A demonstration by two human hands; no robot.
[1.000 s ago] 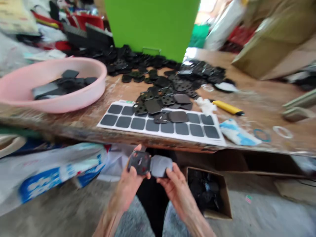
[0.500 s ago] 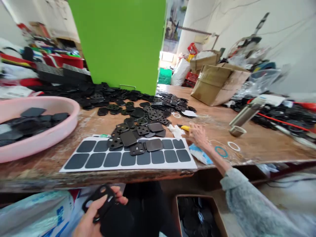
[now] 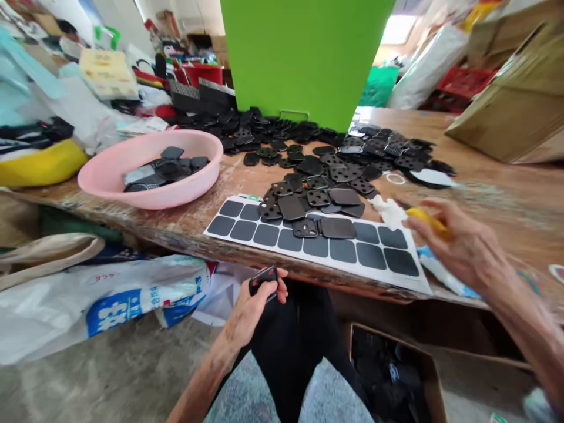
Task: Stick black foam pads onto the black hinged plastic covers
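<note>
My left hand (image 3: 253,308) is low over my lap, closed around a small black perforated piece (image 3: 263,281) with red marks on it. My right hand (image 3: 458,247) is above the table, its fingers curled over a yellow tool (image 3: 427,220), which is blurred and partly hidden. Just left of that hand lies a crumpled white tissue (image 3: 388,211). Ahead on the table is a sheet of black square pads on white backing (image 3: 317,249). Many loose black perforated pieces (image 3: 308,197) lie scattered on and beyond it.
A pink basin (image 3: 132,191) holding black pieces stands on the wooden table (image 3: 506,200). A green panel (image 3: 304,59) rises behind the pile. Below the table edge are a cardboard box of black pieces (image 3: 392,376) and a white plastic bag (image 3: 101,299).
My right hand has closed over the yellow tool, which has shifted from its place on the table. My left hand has risen and now shows only a small black piece. The view has swung right.
</note>
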